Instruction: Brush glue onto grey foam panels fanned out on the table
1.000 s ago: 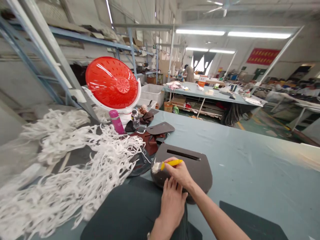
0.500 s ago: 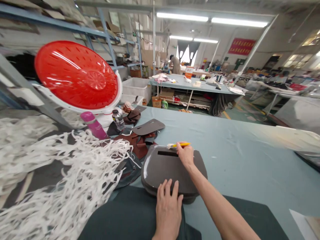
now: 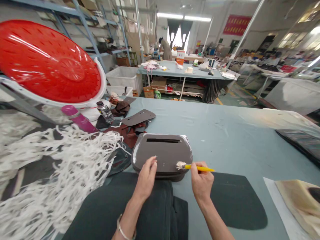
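A stack of dark grey rounded panels [image 3: 162,155] lies on the table. The top one has a long slot near its far side, and whitish wet streaks run along its left and right edges. My right hand [image 3: 202,182] grips a yellow-handled brush [image 3: 197,167]; its white bristles are over the panel's front right corner. Above the near left part of the panel is my left hand [image 3: 147,176], fingers loosely bent and holding nothing. Whether its fingertips touch the surface I cannot tell. Dark green pieces [image 3: 120,206] lie beneath my left forearm.
White strips [image 3: 62,180] heap up at left, beside a pink bottle [image 3: 79,118] and a large red round dish [image 3: 55,63]. A dark green sheet [image 3: 236,200] lies right of my right hand, near a yellowish container [image 3: 300,203]. A person [image 3: 165,48] bends over a far table.
My right hand has brought the brush from the panel's far edge to its front right corner. My left hand has lifted from lying flat and shifted left. White streaks now show on the right edge.
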A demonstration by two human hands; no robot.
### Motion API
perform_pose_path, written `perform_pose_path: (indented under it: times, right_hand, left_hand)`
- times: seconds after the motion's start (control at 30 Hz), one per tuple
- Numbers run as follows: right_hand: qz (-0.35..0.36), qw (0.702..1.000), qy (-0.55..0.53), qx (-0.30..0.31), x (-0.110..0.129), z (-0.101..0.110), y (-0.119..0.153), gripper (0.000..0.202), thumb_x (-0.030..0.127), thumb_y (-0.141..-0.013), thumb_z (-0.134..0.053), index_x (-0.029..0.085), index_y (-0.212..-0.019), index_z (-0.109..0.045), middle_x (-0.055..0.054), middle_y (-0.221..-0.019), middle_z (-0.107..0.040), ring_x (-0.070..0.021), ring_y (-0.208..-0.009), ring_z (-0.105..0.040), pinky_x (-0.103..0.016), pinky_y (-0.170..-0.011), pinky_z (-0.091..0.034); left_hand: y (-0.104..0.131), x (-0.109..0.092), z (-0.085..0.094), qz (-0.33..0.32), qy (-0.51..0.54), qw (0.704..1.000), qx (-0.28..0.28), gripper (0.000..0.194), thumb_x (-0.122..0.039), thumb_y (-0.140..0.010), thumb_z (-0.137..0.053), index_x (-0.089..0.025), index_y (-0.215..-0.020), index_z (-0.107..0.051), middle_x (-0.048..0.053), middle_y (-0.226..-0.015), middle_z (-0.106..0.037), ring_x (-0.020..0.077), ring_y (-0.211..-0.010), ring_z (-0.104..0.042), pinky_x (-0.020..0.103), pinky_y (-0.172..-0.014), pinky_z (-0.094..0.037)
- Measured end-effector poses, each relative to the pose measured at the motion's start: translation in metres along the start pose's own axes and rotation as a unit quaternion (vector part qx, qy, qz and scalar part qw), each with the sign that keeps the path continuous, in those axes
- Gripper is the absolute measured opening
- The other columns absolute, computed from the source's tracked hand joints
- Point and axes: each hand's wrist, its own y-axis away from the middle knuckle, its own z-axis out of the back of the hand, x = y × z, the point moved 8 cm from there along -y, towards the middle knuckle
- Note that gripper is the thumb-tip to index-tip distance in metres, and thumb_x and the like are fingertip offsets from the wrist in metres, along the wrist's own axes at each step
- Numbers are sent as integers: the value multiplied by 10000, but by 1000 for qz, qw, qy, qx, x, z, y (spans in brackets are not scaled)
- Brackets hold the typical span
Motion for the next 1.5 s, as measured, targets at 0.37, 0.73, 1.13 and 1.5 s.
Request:
perform_pose_path:
  times: [0.37, 0.73, 1.13, 1.5]
  right_hand:
    - [48, 986, -91, 132, 0, -36, 32, 180, 328, -837, -548, 186, -776, -642, -17, -717, -646, -142, -617, -595, -237, -595, -468]
    - [47, 971, -197, 129, 67, -143, -12, 207, 352, -830, -543, 202, -885, -675, -23, -836, -693, -151, -690, -626, -248, -683, -496]
    - [88, 986, -135, 45, 57, -131, -46, 227, 341, -844, -503, 199, -864, -679, -49, -834, -693, -176, -721, -621, -273, -709, -480]
    - [-3, 993, -62, -100, -39, -22, -84, 309, 432, -830, -531, 166, -924, -659, -44, -794, -675, -143, -624, -606, -251, -646, -473]
  left_hand:
    - [-33, 40, 53, 81, -74, 993, -33, 396, -434, -925, -274, -213, -1158, -506, 62, -1101, -667, 209, -1103, -571, 432, -996, -339]
    - [-12, 7, 16, -23, -348, 933, -89, 349, -368, -904, -405, -306, -1205, -570, 101, -1225, -542, 259, -1086, -486, 462, -913, -307]
    - [-12, 9, 8, -32, -371, 920, -120, 362, -363, -902, -400, -280, -1207, -577, 114, -1225, -531, 291, -1108, -472, 466, -914, -308]
    - [-23, -1, 10, -5, -370, 921, -123, 325, -373, -891, -404, -239, -1067, -642, 110, -1065, -564, 284, -977, -510, 483, -871, -336]
